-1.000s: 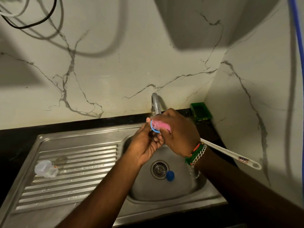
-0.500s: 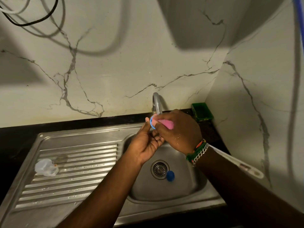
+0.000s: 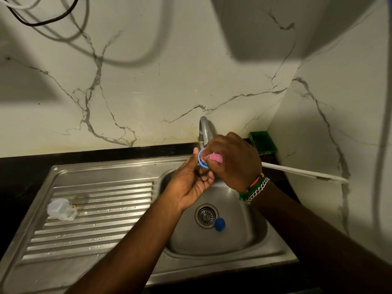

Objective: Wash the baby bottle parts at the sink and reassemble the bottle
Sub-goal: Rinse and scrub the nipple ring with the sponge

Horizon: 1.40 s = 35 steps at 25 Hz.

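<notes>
- Washing step: left hand pinches the blue ring under the tap, over the sink.
- Right hand, fingers clamped on a pink scrubber, presses it into the ring.
- Likely next: rinse the ring, then wash the blue cap by the drain.

No readable text anywhere; white handle just right of the right hand has a small dark mark, possibly print, too blurred.

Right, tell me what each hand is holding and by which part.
The left hand pinches the blue ring by its outer rim. The right hand grips the pink brush at the head end of its white handle.
</notes>
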Each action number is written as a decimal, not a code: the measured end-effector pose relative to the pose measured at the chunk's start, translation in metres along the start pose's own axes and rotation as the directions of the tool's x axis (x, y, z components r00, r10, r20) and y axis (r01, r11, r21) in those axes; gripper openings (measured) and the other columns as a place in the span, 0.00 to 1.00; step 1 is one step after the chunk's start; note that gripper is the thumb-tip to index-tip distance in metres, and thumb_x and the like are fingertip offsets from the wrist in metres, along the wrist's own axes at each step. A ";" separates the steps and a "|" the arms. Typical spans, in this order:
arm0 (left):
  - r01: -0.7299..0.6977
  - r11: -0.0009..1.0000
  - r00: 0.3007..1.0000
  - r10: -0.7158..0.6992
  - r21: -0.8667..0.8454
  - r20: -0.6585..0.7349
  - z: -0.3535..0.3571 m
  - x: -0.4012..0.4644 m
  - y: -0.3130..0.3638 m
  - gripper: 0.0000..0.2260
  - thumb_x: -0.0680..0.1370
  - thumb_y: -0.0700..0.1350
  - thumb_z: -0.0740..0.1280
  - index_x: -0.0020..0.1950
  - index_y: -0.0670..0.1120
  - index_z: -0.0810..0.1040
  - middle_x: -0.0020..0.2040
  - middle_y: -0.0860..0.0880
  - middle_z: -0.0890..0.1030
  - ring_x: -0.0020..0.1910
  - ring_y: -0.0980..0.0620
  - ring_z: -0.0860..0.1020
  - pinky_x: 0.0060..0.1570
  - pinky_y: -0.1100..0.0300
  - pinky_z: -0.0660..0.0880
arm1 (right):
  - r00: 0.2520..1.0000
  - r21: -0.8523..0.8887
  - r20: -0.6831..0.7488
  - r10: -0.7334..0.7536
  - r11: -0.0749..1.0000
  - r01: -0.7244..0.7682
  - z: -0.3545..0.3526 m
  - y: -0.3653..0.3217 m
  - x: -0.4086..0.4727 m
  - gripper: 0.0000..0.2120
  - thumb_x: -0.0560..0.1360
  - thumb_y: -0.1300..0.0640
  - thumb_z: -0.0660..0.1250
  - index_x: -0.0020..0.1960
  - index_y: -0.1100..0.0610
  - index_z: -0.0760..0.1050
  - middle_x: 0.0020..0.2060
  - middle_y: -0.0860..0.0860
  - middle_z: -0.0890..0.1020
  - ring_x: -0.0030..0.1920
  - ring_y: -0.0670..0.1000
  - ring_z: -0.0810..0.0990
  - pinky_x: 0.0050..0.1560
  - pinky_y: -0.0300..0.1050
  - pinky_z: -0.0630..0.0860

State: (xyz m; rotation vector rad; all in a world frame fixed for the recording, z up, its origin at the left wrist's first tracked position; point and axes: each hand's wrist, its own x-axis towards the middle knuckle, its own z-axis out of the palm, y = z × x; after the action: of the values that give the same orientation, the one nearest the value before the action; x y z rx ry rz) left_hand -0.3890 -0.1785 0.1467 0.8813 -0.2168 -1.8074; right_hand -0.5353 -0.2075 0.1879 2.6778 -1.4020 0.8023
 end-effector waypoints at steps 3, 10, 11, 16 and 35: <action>-0.068 0.997 0.998 0.069 0.019 -0.003 0.001 0.000 0.006 0.17 0.81 0.51 0.68 0.65 0.42 0.80 0.57 0.38 0.83 0.48 0.47 0.82 0.44 0.58 0.82 | 1.000 0.044 0.011 0.002 0.999 -0.003 0.000 -0.003 -0.006 0.07 0.73 0.49 0.70 0.49 0.46 0.84 0.48 0.45 0.84 0.47 0.50 0.79 0.43 0.42 0.75; -0.073 0.997 0.997 0.074 0.031 -0.031 0.007 -0.004 0.011 0.11 0.81 0.49 0.68 0.58 0.44 0.83 0.53 0.38 0.84 0.44 0.48 0.83 0.47 0.58 0.80 | 0.997 0.052 0.004 0.081 0.995 -0.081 -0.013 -0.007 0.010 0.05 0.74 0.50 0.70 0.46 0.44 0.85 0.46 0.42 0.84 0.44 0.41 0.72 0.40 0.41 0.73; -0.086 0.996 0.996 0.087 0.025 -0.037 0.008 -0.003 0.014 0.11 0.82 0.48 0.67 0.58 0.44 0.83 0.54 0.38 0.84 0.46 0.47 0.83 0.50 0.57 0.80 | 0.998 0.031 0.023 0.062 0.998 -0.063 -0.011 -0.008 0.007 0.05 0.74 0.51 0.71 0.47 0.44 0.85 0.48 0.42 0.84 0.45 0.41 0.71 0.41 0.39 0.71; -0.089 0.994 0.995 0.092 0.057 -0.049 0.009 -0.005 0.005 0.13 0.81 0.50 0.68 0.60 0.43 0.82 0.51 0.39 0.84 0.44 0.48 0.82 0.48 0.57 0.80 | 0.998 0.095 0.032 0.053 0.994 -0.056 -0.009 -0.007 0.011 0.07 0.75 0.50 0.68 0.47 0.46 0.84 0.47 0.43 0.84 0.46 0.44 0.76 0.44 0.43 0.77; -0.346 0.899 0.931 0.365 0.269 -0.025 0.007 -0.011 0.009 0.16 0.79 0.38 0.70 0.66 0.40 0.78 0.55 0.42 0.84 0.46 0.53 0.83 0.42 0.62 0.81 | 0.964 0.370 -0.152 0.217 0.917 -0.148 0.014 0.009 -0.013 0.07 0.80 0.53 0.66 0.55 0.46 0.81 0.47 0.47 0.81 0.48 0.49 0.79 0.46 0.53 0.78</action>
State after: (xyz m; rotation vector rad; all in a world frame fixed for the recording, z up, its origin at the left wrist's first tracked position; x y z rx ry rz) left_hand -0.3852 -0.1744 0.1615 1.0175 -0.5430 -1.4198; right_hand -0.5419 -0.2067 0.1679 2.6377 -1.6114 1.4179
